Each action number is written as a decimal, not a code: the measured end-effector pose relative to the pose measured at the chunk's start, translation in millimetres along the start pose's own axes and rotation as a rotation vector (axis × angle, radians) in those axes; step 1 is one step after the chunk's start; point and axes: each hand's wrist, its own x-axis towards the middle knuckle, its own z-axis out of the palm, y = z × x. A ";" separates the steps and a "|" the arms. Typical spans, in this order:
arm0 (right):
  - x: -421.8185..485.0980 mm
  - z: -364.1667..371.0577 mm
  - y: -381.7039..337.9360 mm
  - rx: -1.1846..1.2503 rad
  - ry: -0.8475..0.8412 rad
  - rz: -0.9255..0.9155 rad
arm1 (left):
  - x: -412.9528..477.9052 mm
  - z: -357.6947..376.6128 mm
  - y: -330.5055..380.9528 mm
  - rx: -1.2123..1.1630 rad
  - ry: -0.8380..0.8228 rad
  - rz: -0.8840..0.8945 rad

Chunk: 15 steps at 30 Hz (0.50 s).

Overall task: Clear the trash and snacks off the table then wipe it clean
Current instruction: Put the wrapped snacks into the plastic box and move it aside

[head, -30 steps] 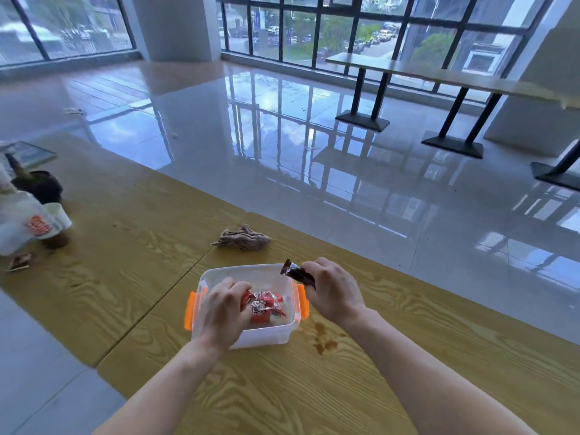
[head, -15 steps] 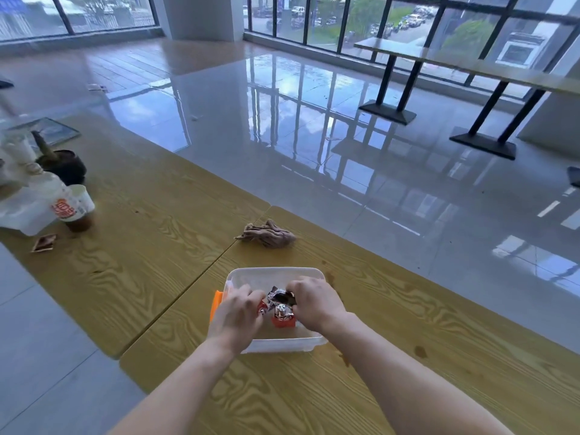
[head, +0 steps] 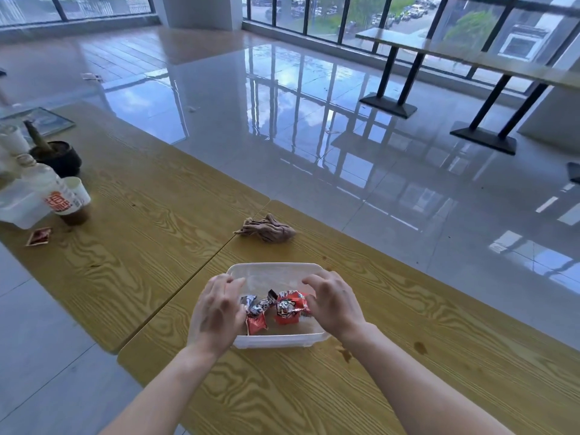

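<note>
A clear plastic box (head: 273,269) stands on the wooden table (head: 314,390) in front of me. Several red and silver snack packets (head: 287,307) lie inside it. My left hand (head: 216,312) hovers over the box's left side, fingers spread and empty. My right hand (head: 332,302) is over the right side, fingers apart, touching or just above the red packet. A crumpled brown cloth (head: 266,229) lies on the table beyond the box. Brown spill stains (head: 346,356) mark the wood to the right of the box.
At the far left stand a paper cup (head: 70,199), a white plastic bag (head: 22,199), a dark pot (head: 58,157) and a small red sachet (head: 39,237). A seam joins two table sections. Glossy floor lies beyond the table's far edge; another table (head: 455,48) stands near the windows.
My right hand carried a dark packet into the box and let it go. Both hands have now lifted off the packets with fingers spread. The view has shifted closer and downward.
</note>
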 end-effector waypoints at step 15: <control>-12.3 -2.5 9.8 -0.037 0.033 0.124 | -4.9 -5.0 -12.5 -0.101 -0.013 -0.227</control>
